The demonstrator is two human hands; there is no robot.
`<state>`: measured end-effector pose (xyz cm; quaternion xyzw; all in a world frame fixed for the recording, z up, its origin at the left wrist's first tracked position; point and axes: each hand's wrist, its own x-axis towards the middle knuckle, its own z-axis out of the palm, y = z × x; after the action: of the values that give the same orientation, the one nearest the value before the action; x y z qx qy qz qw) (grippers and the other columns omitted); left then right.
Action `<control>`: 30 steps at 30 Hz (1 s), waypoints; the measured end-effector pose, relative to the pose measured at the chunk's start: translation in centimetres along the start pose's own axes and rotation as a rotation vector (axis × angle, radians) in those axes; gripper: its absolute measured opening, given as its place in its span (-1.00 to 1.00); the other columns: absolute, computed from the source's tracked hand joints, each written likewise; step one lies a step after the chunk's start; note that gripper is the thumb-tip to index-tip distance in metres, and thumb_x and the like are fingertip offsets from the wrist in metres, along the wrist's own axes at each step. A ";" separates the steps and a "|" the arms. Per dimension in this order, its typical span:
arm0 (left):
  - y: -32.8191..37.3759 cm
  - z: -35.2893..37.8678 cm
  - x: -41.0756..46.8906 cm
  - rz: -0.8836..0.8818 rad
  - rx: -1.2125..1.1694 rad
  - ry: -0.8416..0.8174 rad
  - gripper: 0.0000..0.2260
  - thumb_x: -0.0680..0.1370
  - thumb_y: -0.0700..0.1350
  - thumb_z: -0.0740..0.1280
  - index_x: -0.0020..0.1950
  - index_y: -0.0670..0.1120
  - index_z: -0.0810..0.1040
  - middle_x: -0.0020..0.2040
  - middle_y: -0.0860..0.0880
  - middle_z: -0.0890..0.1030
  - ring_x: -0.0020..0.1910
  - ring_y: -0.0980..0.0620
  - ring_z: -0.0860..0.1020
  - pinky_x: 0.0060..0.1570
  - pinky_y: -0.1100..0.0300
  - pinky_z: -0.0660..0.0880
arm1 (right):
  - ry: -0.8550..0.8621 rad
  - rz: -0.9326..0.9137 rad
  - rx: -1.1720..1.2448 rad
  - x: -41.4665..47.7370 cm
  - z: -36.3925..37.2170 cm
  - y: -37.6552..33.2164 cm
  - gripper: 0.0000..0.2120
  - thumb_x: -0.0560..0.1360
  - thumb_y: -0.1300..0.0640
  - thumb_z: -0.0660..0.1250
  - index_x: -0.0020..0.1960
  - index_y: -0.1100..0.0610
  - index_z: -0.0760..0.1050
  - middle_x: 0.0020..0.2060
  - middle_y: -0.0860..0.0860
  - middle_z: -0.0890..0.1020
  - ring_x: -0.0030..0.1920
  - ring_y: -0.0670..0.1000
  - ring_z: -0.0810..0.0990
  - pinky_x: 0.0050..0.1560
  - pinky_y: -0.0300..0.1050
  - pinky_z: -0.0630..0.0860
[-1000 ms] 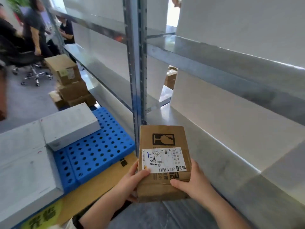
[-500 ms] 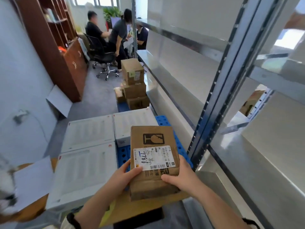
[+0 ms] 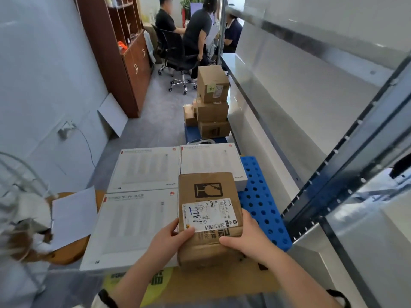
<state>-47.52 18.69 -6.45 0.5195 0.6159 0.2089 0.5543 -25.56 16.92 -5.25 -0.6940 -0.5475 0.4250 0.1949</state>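
Note:
A small brown cardboard parcel (image 3: 208, 210) with a fragile mark and a white shipping label bearing blue handwriting is held in front of me. My left hand (image 3: 170, 238) grips its near left corner, thumb on the label's edge. My right hand (image 3: 246, 235) grips its near right side, thumb on top. The parcel hangs above several flat white product boxes (image 3: 140, 221) and a blue perforated pallet (image 3: 260, 201).
A grey metal shelving rack (image 3: 333, 152) runs along the right. Brown cartons (image 3: 212, 101) are stacked on the floor ahead. Beyond them people sit and stand at a desk by an office chair (image 3: 175, 56). A wooden cabinet (image 3: 124, 52) stands at the left wall.
My view has swung left, away from the shelf toward the white boxes and the aisle. Both hands keep the same hold on the parcel.

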 end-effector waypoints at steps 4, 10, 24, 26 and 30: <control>-1.0 0.5 0.3 -0.018 -0.038 0.027 -0.46 0.48 0.13 0.36 0.43 0.06 0.35 0.10 0.08 0.61 0.02 0.10 0.60 -0.02 0.21 0.58 | -0.048 0.026 -0.021 0.9 0.2 1.0 0.00 0.22 -0.18 0.49 0.48 -0.06 0.00 0.31 -0.07 0.32 0.28 -0.06 0.35 0.34 -0.01 0.36; -0.8 1.7 0.5 -0.007 -0.010 0.080 -0.63 0.54 0.04 0.32 0.33 0.15 0.34 0.03 0.15 0.54 -0.06 0.21 0.54 -0.25 0.39 0.48 | -0.071 0.025 -0.024 1.5 0.7 2.3 0.02 0.16 -0.25 0.45 0.48 -0.06 0.03 0.31 -0.09 0.35 0.28 -0.08 0.36 0.34 0.03 0.38; -1.4 2.4 1.0 0.013 -0.044 0.136 -0.56 0.55 0.04 0.31 0.42 0.06 0.36 0.08 0.14 0.59 0.00 0.16 0.58 -0.15 0.35 0.52 | -0.024 -0.013 -0.044 2.3 1.1 2.8 -0.02 0.29 -0.17 0.47 0.51 0.00 -0.01 0.35 -0.01 0.31 0.26 -0.05 0.37 0.33 -0.01 0.38; -1.5 2.4 1.1 0.012 -0.040 0.140 -0.53 0.54 0.05 0.31 0.44 0.06 0.34 0.09 0.13 0.59 0.01 0.15 0.58 -0.13 0.34 0.52 | -0.026 -0.016 -0.043 2.3 1.1 2.7 -0.04 0.30 -0.15 0.47 0.51 0.00 -0.01 0.34 0.00 0.31 0.26 -0.05 0.36 0.33 -0.02 0.37; -1.7 2.4 1.3 0.004 -0.031 0.147 -0.53 0.54 0.05 0.31 0.44 0.05 0.33 0.07 0.14 0.57 0.00 0.16 0.57 -0.11 0.32 0.52 | -0.032 -0.030 -0.044 2.3 1.1 2.7 -0.05 0.32 -0.13 0.47 0.51 0.00 -0.01 0.34 0.00 0.32 0.25 -0.05 0.35 0.33 -0.03 0.37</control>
<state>-45.87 18.42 -9.18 0.4952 0.6507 0.2572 0.5151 -24.74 18.02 -8.68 -0.6829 -0.5702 0.4210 0.1771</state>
